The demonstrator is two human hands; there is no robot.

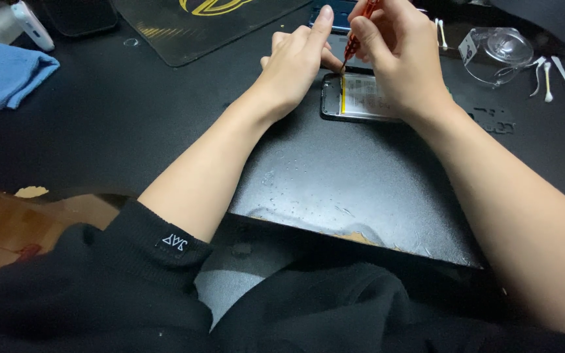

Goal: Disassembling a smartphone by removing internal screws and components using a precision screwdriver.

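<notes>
Opened phone [361,98] on mat [335,183], centre-far; cloth [8,75] far left; cotton swabs [544,75] far right.

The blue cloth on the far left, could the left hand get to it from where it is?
Probably yes. The left hand rests by the opened phone, and only bare black mat lies between it and the blue cloth.

— What's lying off to the left?
— A blue cloth [8,75], beside a white bottle [31,25].
— And on the right?
— Cotton swabs [547,78], a clear plastic piece [501,52], and a dark mat with yellow lines [204,23] up top, all on the black table [132,124].
</notes>
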